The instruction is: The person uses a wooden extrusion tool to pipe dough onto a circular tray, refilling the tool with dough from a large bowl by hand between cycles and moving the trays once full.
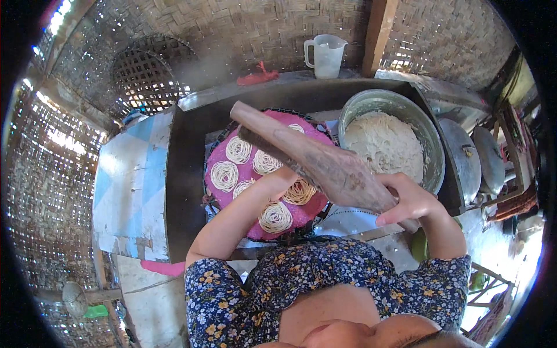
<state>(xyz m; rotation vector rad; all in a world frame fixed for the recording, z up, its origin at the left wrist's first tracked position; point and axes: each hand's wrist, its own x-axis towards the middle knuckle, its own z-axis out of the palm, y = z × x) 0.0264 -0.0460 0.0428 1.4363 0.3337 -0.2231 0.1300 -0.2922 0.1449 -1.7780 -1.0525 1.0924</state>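
Note:
A wooden press [330, 169] with long handles slants over a round tray covered in pink cloth [224, 145]. My right hand [404, 198] curls round its lower right end. My left hand [285, 178] reaches beneath the press, its fingers mostly hidden, so its grip cannot be made out. Several coiled nests of pale noodle-like strands [276, 216] lie on the pink cloth; one nest [299, 191] beside my left hand looks more yellow. Right of the tray stands a large metal basin [435, 143] holding a mass of pale, sticky dough [385, 139].
A dark-sided trough [187, 191] surrounds tray and basin. On the ledge behind are a translucent plastic jug [329, 56] and a red plastic bag [257, 78]. A blue-and-white panel [130, 182] is at left, round metal lids [461, 161] at right. An openwork basket [145, 76] leans against the woven wall.

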